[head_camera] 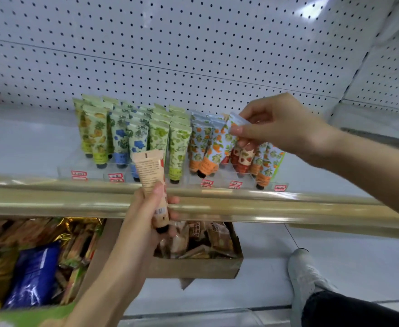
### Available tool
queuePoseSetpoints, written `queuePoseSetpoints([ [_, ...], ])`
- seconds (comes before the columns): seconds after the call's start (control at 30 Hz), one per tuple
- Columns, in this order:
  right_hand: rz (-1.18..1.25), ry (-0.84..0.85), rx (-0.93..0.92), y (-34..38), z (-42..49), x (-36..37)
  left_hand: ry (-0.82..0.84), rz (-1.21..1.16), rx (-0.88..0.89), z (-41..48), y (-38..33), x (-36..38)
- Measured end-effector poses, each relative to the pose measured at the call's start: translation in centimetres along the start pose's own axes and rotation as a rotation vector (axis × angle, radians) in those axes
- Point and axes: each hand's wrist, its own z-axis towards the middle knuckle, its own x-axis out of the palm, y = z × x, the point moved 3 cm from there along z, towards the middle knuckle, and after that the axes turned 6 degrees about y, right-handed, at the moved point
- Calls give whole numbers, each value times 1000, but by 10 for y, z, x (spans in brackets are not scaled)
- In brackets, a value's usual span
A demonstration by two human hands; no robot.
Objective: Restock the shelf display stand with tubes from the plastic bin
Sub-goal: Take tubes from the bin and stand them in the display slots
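We face the clear display stand (92, 169) on the white shelf (28, 147).
Bare shelf lies open to its left; its tubes (99, 138) stand cap-down behind the gold shelf rail (52, 192). Our left hand (144, 215) grips a peach tube (150, 173) upright over the rail's edge, before the middle rows. Our right hand (281, 123) pinches the crimped end of an orange-print tube (232, 132) among the right rows; open shelf lies beyond.
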Motion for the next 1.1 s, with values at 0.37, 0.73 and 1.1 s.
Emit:
queuePoseSetpoints([
  [0.37,-304,-69,-31,-12,22,36,21,253,123,-9,0,-19],
  [0.73,-254,-50,7,-19,35,45,-26,257,175,-6,-1,-19],
  [1.1,-238,-32,53,-19,36,40,3,65,77,2,4,-20],
])
